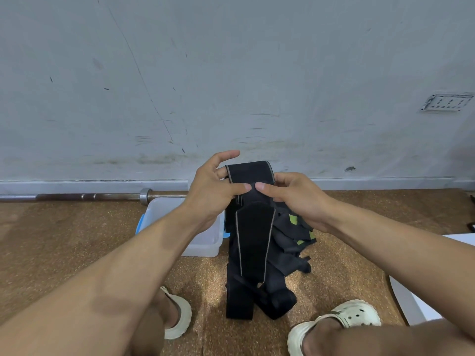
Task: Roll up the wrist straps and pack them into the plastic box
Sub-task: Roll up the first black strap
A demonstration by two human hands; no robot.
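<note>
A black wrist strap (253, 232) with pale stitched edges hangs from both hands, its top folded over into a loop and its tail reaching the floor. My left hand (214, 187) pinches the fold from the left, thumb in front, index finger lifted free. My right hand (293, 195) pinches the same fold from the right. A heap of other black straps (295, 236), some with green patches, lies on the floor behind the hanging one. The clear plastic box (205, 246) with blue latches stands to the left, partly hidden by my left forearm.
A steel barbell (90, 196) lies along the foot of the grey wall. The floor is brown speckled matting. My two feet in pale clogs (357, 317) sit below the straps. A white sheet or lid (421, 301) lies at the right edge.
</note>
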